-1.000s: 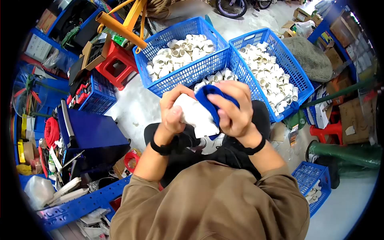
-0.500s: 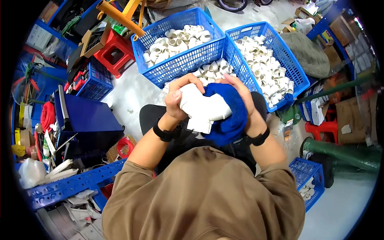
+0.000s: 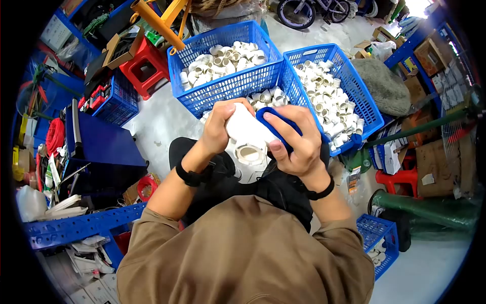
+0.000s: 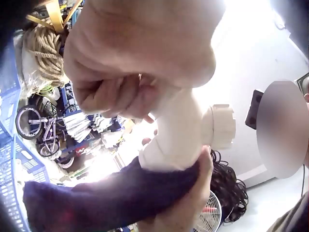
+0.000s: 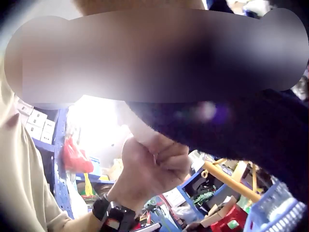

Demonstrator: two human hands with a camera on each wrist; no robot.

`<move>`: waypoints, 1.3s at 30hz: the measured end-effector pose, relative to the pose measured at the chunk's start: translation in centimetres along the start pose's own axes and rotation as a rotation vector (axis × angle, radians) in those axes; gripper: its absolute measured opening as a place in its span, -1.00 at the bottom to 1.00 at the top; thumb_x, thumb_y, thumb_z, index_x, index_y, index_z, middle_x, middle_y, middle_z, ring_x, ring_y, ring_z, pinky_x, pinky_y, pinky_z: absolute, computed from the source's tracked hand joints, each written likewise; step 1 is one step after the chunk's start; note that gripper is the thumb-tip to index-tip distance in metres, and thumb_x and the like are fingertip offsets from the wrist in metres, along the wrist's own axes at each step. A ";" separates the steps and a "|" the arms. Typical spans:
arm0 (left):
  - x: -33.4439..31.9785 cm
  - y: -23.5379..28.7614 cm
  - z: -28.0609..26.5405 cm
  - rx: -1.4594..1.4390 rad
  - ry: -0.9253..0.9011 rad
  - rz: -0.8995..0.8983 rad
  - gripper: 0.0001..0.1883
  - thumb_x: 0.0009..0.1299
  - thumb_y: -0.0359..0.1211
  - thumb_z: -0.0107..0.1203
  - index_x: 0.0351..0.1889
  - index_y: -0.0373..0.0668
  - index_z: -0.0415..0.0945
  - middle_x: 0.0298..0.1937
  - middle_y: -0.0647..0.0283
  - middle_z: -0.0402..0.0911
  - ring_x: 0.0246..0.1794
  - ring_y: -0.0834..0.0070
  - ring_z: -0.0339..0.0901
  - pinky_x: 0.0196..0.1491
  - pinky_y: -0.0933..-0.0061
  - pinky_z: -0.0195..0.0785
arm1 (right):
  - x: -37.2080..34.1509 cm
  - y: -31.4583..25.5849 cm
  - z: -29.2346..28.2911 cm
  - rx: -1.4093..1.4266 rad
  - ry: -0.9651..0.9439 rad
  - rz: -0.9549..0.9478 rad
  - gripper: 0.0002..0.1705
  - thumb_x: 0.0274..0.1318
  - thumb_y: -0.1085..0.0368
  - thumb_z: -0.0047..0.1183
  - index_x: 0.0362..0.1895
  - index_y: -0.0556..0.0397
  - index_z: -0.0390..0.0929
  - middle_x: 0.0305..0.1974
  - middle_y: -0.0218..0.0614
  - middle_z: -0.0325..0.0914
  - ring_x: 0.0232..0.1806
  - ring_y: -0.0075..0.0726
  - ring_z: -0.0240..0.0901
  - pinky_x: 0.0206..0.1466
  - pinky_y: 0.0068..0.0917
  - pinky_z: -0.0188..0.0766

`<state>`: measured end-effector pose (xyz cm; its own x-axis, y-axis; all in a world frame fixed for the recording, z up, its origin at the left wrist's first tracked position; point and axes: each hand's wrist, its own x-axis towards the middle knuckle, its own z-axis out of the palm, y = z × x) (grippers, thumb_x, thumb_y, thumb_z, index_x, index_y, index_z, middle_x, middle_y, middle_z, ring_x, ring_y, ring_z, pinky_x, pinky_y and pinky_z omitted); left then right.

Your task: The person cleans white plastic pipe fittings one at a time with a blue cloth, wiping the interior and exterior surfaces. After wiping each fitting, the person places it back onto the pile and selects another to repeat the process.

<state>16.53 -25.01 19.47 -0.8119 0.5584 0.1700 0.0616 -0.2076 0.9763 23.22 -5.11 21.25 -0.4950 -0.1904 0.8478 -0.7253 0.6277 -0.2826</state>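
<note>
A white plastic pipe fitting point(image 3: 245, 125), bent and with a short side opening, is held up over the lap. My left hand point(image 3: 216, 127) grips one end of it, fingers curled round. In my right hand point(image 3: 299, 144) is a blue cloth point(image 3: 281, 123), wrapped over the other end of the fitting, with the thumb on the near side. The left wrist view shows the fitting's bend point(image 4: 176, 130) running into the cloth point(image 4: 111, 198), and its notched side collar point(image 4: 223, 126) pointing away. In the right wrist view the dark cloth point(image 5: 217, 130) hides that end.
Two blue crates point(image 3: 228, 88) point(image 3: 367, 96) full of white fittings stand ahead, with more fittings point(image 3: 268, 96) between them and the lap. A red stool point(image 3: 144, 66) and a dark blue cabinet point(image 3: 104, 152) are on the left. A smaller blue crate point(image 3: 377, 243) sits at right.
The fitting has turned so that its side opening faces me. The cloth, spread wide behind the fitting half a second ago, is now bunched in the right hand over its right end.
</note>
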 end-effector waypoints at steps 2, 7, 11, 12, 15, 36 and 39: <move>0.4 1.0 0.0 0.019 -0.037 -0.011 -0.43 0.42 0.00 -0.28 -0.29 -0.35 0.54 -0.42 0.24 0.58 -0.42 0.58 0.47 -0.34 0.57 0.27 | 0.6 0.0 -0.1 -0.012 -0.038 -0.009 -0.66 0.23 0.08 0.13 -0.15 0.09 0.69 -0.23 -0.17 0.61 -0.20 -0.01 0.54 -0.10 -0.22 0.51; 0.1 1.4 0.1 0.399 -0.132 0.183 -0.46 0.34 0.05 -0.08 -0.31 -0.34 0.53 -0.63 0.27 0.46 -0.59 0.61 0.36 -0.51 0.49 0.18 | 0.5 0.7 0.4 0.155 -0.383 0.319 -0.61 0.33 0.15 -0.04 -0.49 0.14 0.55 -0.43 -0.13 0.54 -0.32 0.02 0.51 -0.32 -0.16 0.39; -0.1 -0.4 -0.4 0.304 -0.228 0.295 -0.42 0.31 0.11 -0.04 -0.37 -0.33 0.54 -0.66 0.21 0.49 -0.65 0.42 0.48 -0.50 0.45 0.29 | 1.4 1.5 0.5 0.448 -0.835 0.735 -0.31 0.48 -0.09 -0.32 -0.46 0.24 0.54 -0.34 0.06 0.58 -0.28 0.18 0.49 -0.28 -0.10 0.36; -0.2 -0.9 -0.1 0.303 -0.230 0.285 -0.42 0.31 0.11 -0.04 -0.37 -0.33 0.54 -0.66 0.21 0.49 -0.65 0.42 0.48 -0.50 0.45 0.29 | 0.7 1.8 1.1 0.579 -0.777 0.770 -0.21 0.50 -0.19 -0.45 -0.31 0.27 0.59 -0.39 0.11 0.58 -0.31 0.19 0.51 -0.22 -0.13 0.39; -0.1 -1.3 0.3 0.131 -0.202 0.410 -0.34 0.30 0.18 -0.10 -0.38 -0.34 0.55 -0.62 0.19 0.54 -0.64 0.41 0.50 -0.50 0.47 0.31 | -1.3 2.1 3.7 0.923 -0.544 0.921 -0.14 0.44 -0.31 -0.40 -0.32 0.24 0.65 -0.56 -0.28 0.59 -0.50 -0.20 0.52 -0.27 -0.32 0.45; 0.3 -0.2 -1.3 0.274 0.172 0.169 -0.37 0.36 0.07 -0.32 -0.27 -0.37 0.52 -0.45 0.14 0.59 -0.43 0.43 0.54 -0.34 0.48 0.30 | -2.6 1.7 5.2 0.254 0.188 0.308 -0.22 0.27 -0.29 0.04 0.17 0.19 0.47 0.10 0.04 0.43 0.10 -0.05 0.44 0.16 -0.23 0.36; 0.4 0.2 -2.2 0.143 0.080 0.097 -0.35 0.37 0.10 -0.30 -0.27 -0.36 0.53 -0.40 0.18 0.60 -0.38 0.49 0.53 -0.32 0.53 0.28 | -0.6 1.9 3.8 0.203 0.041 0.056 -0.35 0.19 -0.25 0.14 -0.02 0.10 0.64 -0.03 -0.03 0.56 -0.09 0.06 0.55 -0.02 -0.18 0.48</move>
<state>15.00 -26.60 19.49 -0.8414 0.4745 0.2587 0.2193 -0.1376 0.9659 20.32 -6.64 18.48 -0.5207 -0.1259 0.8444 -0.7805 0.4711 -0.4111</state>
